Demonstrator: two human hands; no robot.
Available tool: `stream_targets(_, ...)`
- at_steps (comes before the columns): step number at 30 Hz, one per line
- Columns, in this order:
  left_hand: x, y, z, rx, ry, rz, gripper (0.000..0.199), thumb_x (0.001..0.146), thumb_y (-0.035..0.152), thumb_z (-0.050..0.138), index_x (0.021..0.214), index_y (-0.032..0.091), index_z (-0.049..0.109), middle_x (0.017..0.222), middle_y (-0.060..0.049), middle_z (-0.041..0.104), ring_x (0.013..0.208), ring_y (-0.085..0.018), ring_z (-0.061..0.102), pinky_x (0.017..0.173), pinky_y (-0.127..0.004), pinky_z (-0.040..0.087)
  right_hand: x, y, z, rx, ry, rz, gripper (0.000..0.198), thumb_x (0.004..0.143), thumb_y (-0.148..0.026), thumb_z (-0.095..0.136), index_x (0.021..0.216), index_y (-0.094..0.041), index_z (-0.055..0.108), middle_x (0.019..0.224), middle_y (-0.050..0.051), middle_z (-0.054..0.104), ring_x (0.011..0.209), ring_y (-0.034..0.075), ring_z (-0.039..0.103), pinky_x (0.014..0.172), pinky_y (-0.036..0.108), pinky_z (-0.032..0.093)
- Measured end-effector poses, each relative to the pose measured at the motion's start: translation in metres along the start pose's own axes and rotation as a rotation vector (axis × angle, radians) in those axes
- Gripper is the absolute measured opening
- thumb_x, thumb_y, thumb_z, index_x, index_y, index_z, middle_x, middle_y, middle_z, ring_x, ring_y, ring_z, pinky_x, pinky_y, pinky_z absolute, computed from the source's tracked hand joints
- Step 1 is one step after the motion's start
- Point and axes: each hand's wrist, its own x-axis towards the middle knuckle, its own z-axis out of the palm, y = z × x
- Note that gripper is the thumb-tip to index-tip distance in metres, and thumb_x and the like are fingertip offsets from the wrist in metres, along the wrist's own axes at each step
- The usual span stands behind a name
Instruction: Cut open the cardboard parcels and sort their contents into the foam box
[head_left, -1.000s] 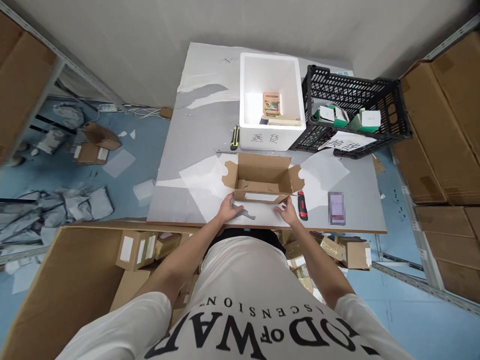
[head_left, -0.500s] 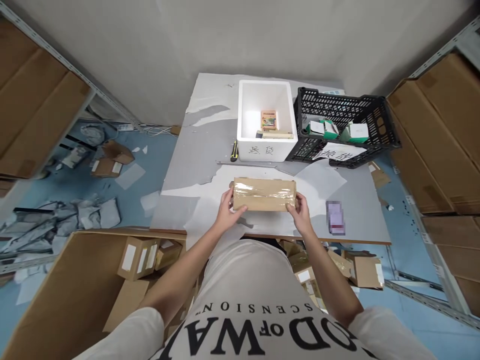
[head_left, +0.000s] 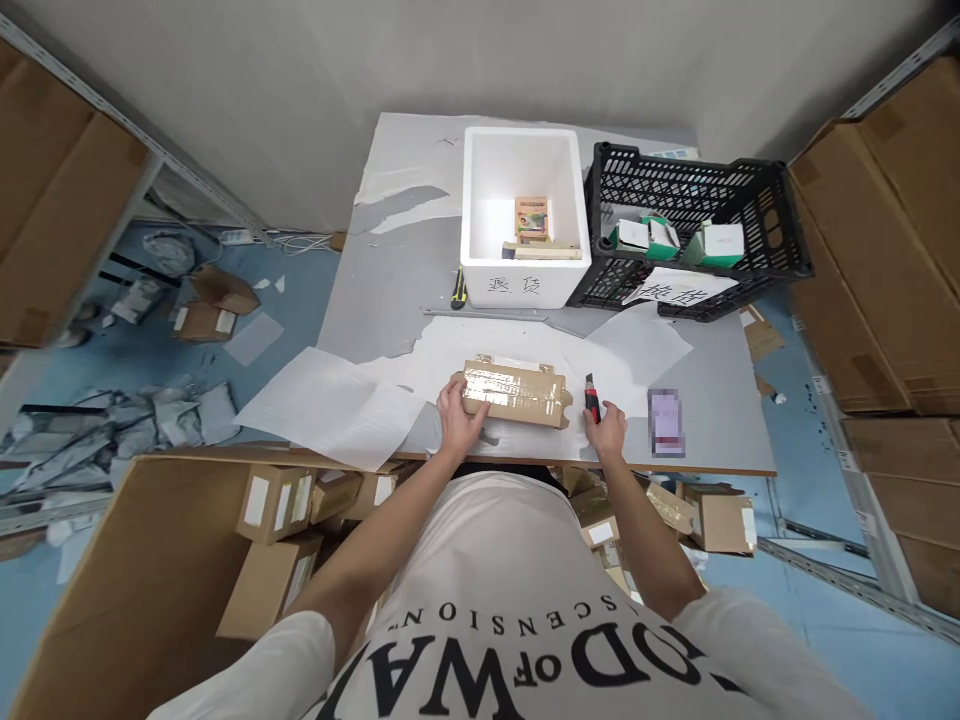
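Observation:
A brown cardboard box (head_left: 517,393) wrapped in shiny clear tape lies on the table, tilted slightly with its right end nearer me. My left hand (head_left: 460,415) grips its left end, thumb on the near side and fingers around the far side. To the right of the box, my right hand (head_left: 606,430) is closed around a red and black utility knife (head_left: 592,398), its tip pointing away from me. A sheet of white packing foam (head_left: 330,405) lies to the left, partly over the table edge.
A white foam box (head_left: 525,280) holding small items and a black plastic crate (head_left: 694,200) with green-white cartons stand at the back. A yellow-black cutter (head_left: 459,288) lies beside the foam box. A purple blurred object (head_left: 666,423) rests at right. A large carton (head_left: 127,560) of parcels stands below left.
My right hand has let go of the box and now holds the red knife. The box has turned slightly and sits lower on its right side. A foam sheet now lies spread at left.

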Motion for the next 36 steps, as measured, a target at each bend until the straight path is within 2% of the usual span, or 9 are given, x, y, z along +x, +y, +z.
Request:
stream_targets(3, -0.007, 0.007, 0.002, 0.151, -0.070, 0.112, 0.022, 0.085, 0.033, 0.056, 0.100, 0.021, 0.066, 0.112, -0.014, 0.057, 0.113, -0.030, 0.049, 0.100, -0.049, 0.034, 0.003, 0.020, 0.005, -0.275, -0.111, 0.035, 0.061, 0.079, -0.037, 0.057, 0.133, -0.012, 0.043, 0.128, 0.021, 0.049, 0.122, 0.036, 0.044, 0.098, 0.047, 0.038)
stream_targets(6, -0.009, 0.010, 0.001, 0.163, -0.303, 0.304, 0.027, 0.090, 0.021, 0.043, 0.100, 0.025, 0.068, 0.103, -0.010, 0.064, 0.107, -0.026, 0.055, 0.097, -0.046, 0.037, 0.004, 0.021, 0.006, -0.305, -0.151, 0.027, 0.061, 0.083, -0.031, 0.049, 0.139, -0.011, 0.036, 0.126, 0.023, 0.049, 0.116, 0.036, 0.050, 0.095, 0.049, 0.041)
stream_targets(9, -0.014, 0.008, -0.002, 0.158, -0.378, 0.387, 0.034, 0.090, 0.022, 0.044, 0.119, 0.023, 0.061, 0.117, -0.013, 0.062, 0.120, -0.028, 0.050, 0.104, -0.049, 0.032, 0.003, 0.003, -0.008, -0.142, -0.061, -0.023, 0.061, 0.088, -0.030, 0.034, 0.146, -0.011, 0.025, 0.130, 0.023, 0.047, 0.116, 0.035, 0.052, 0.096, 0.050, 0.041)
stream_targets(12, -0.021, 0.003, -0.003, 0.128, -0.397, 0.389, 0.041, 0.089, 0.025, 0.046, 0.129, 0.021, 0.055, 0.128, -0.014, 0.058, 0.128, -0.030, 0.044, 0.110, -0.051, 0.026, 0.000, -0.034, -0.031, 0.019, 0.010, -0.279, 0.057, 0.091, -0.031, 0.027, 0.147, -0.017, 0.025, 0.137, 0.017, 0.046, 0.123, 0.031, 0.048, 0.100, 0.048, 0.039)
stream_targets(16, -0.024, -0.005, 0.000, 0.044, -0.380, 0.368, 0.043, 0.088, 0.022, 0.047, 0.130, 0.024, 0.055, 0.129, -0.013, 0.058, 0.130, -0.030, 0.044, 0.111, -0.053, 0.026, -0.008, -0.101, -0.045, -0.067, -0.431, -0.790, 0.054, 0.091, -0.035, 0.041, 0.145, -0.030, 0.034, 0.134, 0.007, 0.054, 0.118, 0.028, 0.053, 0.097, 0.044, 0.043)
stream_targets(19, -0.022, -0.008, 0.004, 0.033, -0.380, 0.389, 0.045, 0.087, 0.021, 0.046, 0.131, 0.024, 0.054, 0.130, -0.014, 0.057, 0.130, -0.030, 0.044, 0.111, -0.054, 0.027, -0.011, -0.142, -0.033, -0.271, -0.621, -0.956, 0.052, 0.091, -0.033, 0.045, 0.142, -0.036, 0.039, 0.116, 0.005, 0.065, 0.102, 0.026, 0.060, 0.086, 0.039, 0.047)
stream_targets(25, -0.023, -0.012, 0.006, 0.135, -0.391, 0.470, 0.046, 0.089, 0.022, 0.040, 0.135, 0.018, 0.049, 0.132, -0.016, 0.055, 0.132, -0.030, 0.041, 0.110, -0.054, 0.027, -0.009, -0.171, -0.019, -0.601, -0.615, -1.063, 0.051, 0.094, -0.031, 0.039, 0.143, -0.041, 0.036, 0.098, 0.008, 0.066, 0.079, 0.024, 0.063, 0.073, 0.035, 0.044)
stream_targets(30, -0.024, -0.014, 0.006, 0.263, -0.373, 0.551, 0.048, 0.090, 0.022, 0.040, 0.137, 0.015, 0.046, 0.131, -0.016, 0.055, 0.131, -0.030, 0.041, 0.109, -0.055, 0.031, -0.019, -0.186, -0.037, -0.863, -0.633, -1.067, 0.064, 0.090, -0.013, 0.032, 0.149, -0.039, 0.023, 0.106, 0.011, 0.063, 0.082, 0.026, 0.064, 0.071, 0.036, 0.043)
stream_targets(36, -0.024, -0.015, 0.004, 0.365, -0.340, 0.626, 0.049, 0.090, 0.021, 0.039, 0.139, 0.015, 0.044, 0.134, -0.015, 0.053, 0.131, -0.030, 0.041, 0.108, -0.053, 0.034, -0.031, -0.192, -0.054, -1.022, -0.662, -0.986, 0.066, 0.092, -0.012, 0.032, 0.150, -0.039, 0.016, 0.113, 0.010, 0.062, 0.090, 0.025, 0.064, 0.077, 0.035, 0.043)
